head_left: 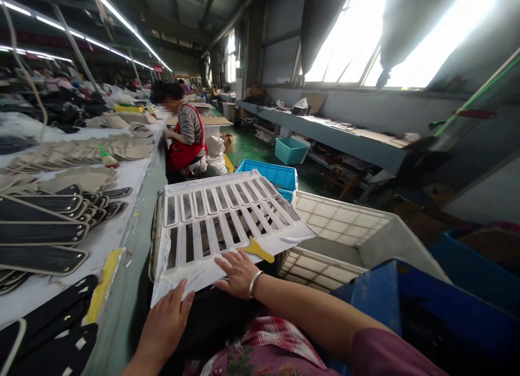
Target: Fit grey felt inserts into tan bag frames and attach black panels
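In front of me rests a board covered in white sheet (195,281), its near edge lying by my lap. Dark rectangular pieces with pale borders (221,198) fill its far row; a nearer row has slots with dark gaps between white strips. My right hand (239,276) lies on the near edge with fingers spread. Just beyond those fingertips a yellow scraper (259,250) sits flat on the board. At the near left corner is my left hand (168,316), fingers stretched out, touching or almost touching the sheet; nothing shows in it.
On the left, a workbench (134,202) carries stacked black pale-edged pieces (44,229), beige pieces (73,151) and a glue bottle (108,158). White crates (345,213), a light-blue crate (272,173) and a dark-blue bin (365,295) stand right. A co-worker (189,129) sits ahead.
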Motion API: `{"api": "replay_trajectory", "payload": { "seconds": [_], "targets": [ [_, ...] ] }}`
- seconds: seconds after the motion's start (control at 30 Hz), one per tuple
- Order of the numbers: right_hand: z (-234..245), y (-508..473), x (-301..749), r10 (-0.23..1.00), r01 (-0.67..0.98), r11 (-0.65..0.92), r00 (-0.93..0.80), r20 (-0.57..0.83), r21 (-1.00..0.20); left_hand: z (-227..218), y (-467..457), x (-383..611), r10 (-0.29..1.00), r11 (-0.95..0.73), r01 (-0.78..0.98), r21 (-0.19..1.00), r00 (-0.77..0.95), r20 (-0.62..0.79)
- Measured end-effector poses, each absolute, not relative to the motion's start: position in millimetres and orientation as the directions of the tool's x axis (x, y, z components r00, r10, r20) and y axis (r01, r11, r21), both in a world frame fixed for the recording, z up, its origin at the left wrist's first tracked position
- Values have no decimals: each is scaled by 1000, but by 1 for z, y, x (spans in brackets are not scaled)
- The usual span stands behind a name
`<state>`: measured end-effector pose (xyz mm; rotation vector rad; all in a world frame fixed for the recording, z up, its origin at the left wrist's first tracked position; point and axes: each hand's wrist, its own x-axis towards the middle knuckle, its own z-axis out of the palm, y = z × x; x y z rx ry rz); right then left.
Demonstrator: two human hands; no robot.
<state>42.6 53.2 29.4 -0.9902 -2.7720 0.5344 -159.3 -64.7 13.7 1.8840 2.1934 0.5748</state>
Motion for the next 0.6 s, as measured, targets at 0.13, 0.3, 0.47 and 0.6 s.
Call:
{"api": "replay_trajectory", "payload": {
  "seconds": [0.13, 0.3, 0.47, 0.6],
  "targets": [
    [42, 71, 50, 690, 595, 560, -720, -71, -577, 40, -48, -148, 937, -41, 959, 281, -61, 345],
    [55, 68, 75, 778, 616, 607, -589, 218, -502, 19, -44, -130, 986, -25, 985, 172, -4, 165],
    [24, 60, 80, 713, 504, 567, -697, 81, -652, 5, -43, -124, 993, -80, 990, 115, 69, 99],
    [6, 84, 97, 844, 415, 95, -515, -148, -905, 10, -50, -115, 998, -47, 992, 121, 42, 46]
  ]
}}
